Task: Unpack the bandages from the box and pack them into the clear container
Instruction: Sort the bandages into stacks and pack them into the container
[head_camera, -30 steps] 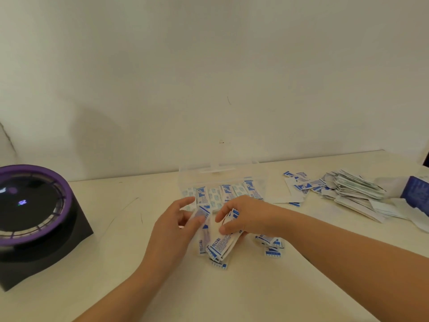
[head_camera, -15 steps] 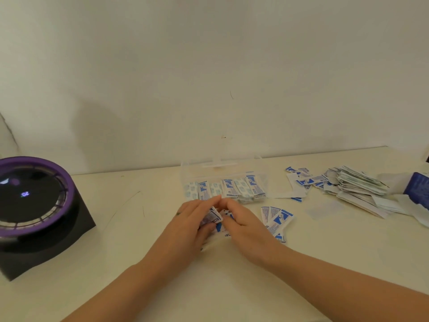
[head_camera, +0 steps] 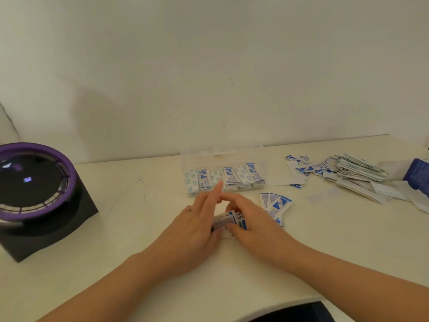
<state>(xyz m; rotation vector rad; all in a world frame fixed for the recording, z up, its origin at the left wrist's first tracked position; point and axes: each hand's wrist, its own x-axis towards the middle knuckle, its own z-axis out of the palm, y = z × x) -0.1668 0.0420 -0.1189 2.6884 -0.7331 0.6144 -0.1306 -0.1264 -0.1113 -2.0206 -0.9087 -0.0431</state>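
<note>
Squaring up a small stack of bandages (head_camera: 228, 220) low over the table (head_camera: 139, 263), pinched between the left hand (head_camera: 195, 224) and the right hand (head_camera: 253, 219). Gripped on the left by thumb and lower fingers, forefinger pointing straight out; wrapped on the right by curled fingers. Probably the gathering step, just ahead of loading.

Tap the long edges flush against the table before lifting. Slick wrappers, apt to fan out under a slack grip, so press evenly from both sides and keep the stack short. Then carry straight ahead to the clear container (head_camera: 222, 156), just beyond the fingertips. Already holding a row of packed bandages (head_camera: 228, 180) running nearly end to end; hard to tell how much room remains, so find the gap before committing. Slide in matching the row, without tipping the neighbours.

After that, reach for the loose bandages (head_camera: 275, 203) just right of the right hand. Further right and well apart, a bigger pile (head_camera: 357, 170) and the blue box (head_camera: 417, 175), plainly not yet worked through.
</note>
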